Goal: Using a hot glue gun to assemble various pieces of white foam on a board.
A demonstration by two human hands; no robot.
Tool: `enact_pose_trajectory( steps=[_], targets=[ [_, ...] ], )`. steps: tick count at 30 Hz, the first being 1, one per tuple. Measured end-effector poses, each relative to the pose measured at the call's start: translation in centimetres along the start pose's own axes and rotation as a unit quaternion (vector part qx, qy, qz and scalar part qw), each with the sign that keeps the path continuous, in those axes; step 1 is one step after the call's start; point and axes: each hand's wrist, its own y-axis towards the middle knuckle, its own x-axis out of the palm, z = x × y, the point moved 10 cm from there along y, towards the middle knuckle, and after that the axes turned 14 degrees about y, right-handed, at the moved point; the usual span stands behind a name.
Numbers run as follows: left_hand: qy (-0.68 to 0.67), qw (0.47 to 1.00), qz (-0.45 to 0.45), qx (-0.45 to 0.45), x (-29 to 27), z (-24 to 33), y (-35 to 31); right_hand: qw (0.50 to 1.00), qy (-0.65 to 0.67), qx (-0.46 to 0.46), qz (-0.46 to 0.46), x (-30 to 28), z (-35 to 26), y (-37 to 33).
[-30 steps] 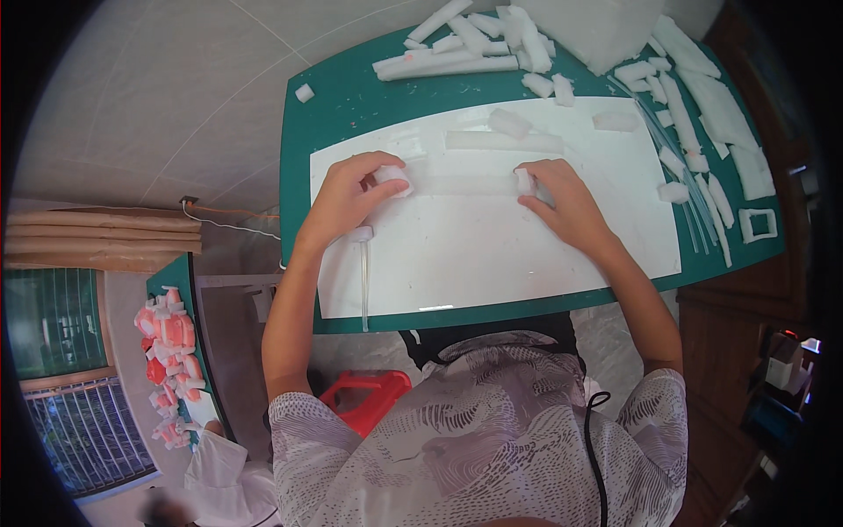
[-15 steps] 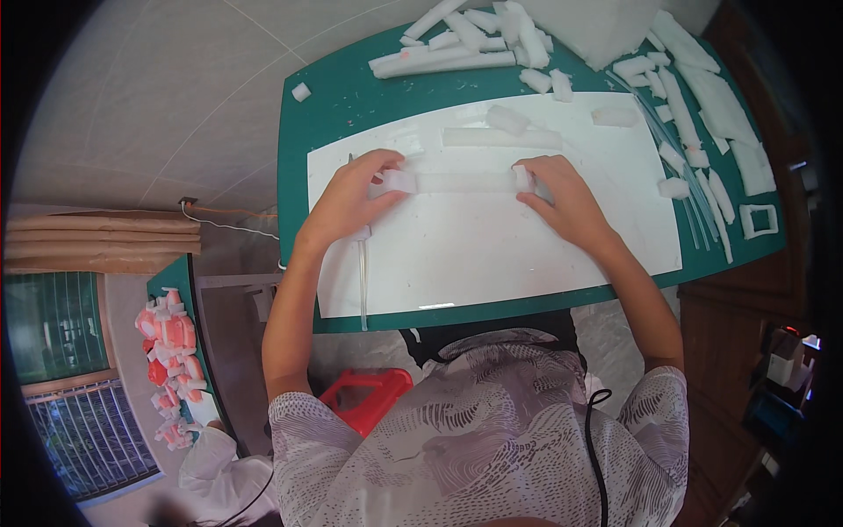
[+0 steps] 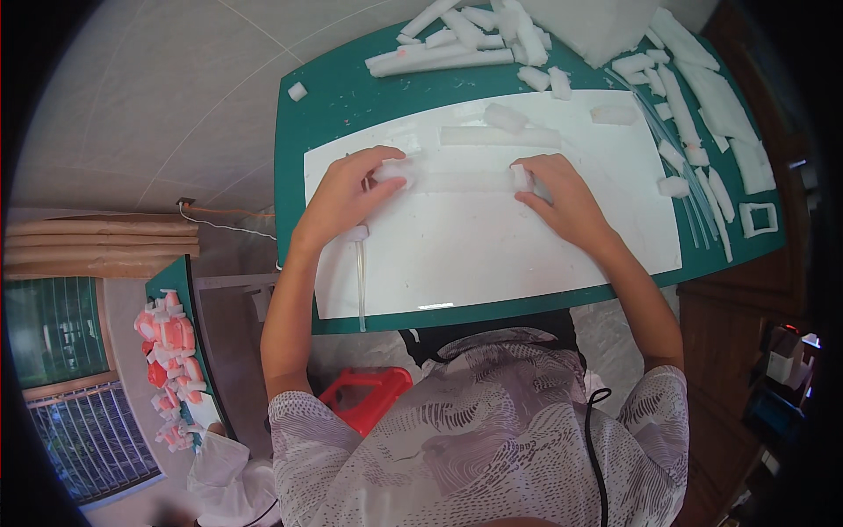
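A long white foam strip lies across the white board in front of me. At its left end, my left hand is closed on a small white foam block, thumb below and fingers above. My right hand pinches another small white foam block at the strip's right end. Whether the blocks are joined to the strip, I cannot tell. Beside my left wrist lies a thin, clear-handled tool, partly hidden by the hand. Beyond the strip rest another foam strip and a short foam piece.
Foam offcuts are heaped at the green table's far edge. More foam pieces, thin bluish rods and a square foam frame lie at the right. A red stool stands below; another person's pale sleeve shows lower left.
My left hand has shifted its grip, its thumb now higher across the foam block, which looks turned. My right hand has stayed nearly still. The other person's sleeve has moved slightly.
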Motion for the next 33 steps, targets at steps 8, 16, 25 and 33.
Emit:
enact_pose_trajectory(
  steps=[8, 16, 25, 33],
  targets=[
    [-0.050, 0.997, -0.001, -0.059, 0.4, -1.1, 0.0, 1.000, 0.005, 0.002, -0.003, 0.2, 0.2, 0.0],
    [-0.034, 0.999, 0.001, -0.018, 0.8, -1.0, 0.3, 1.000, -0.004, -0.011, -0.003, 0.1, -0.1, -0.1],
    [0.032, 0.997, -0.059, -0.047, 1.6, -1.0, 0.8, 1.000, 0.002, -0.027, 0.004, 0.0, -0.2, 0.0],
    [0.069, 0.995, -0.070, -0.012, 2.3, -0.4, 1.4, 1.000, -0.003, -0.019, 0.003, 0.0, -0.1, 0.0]
  ],
)
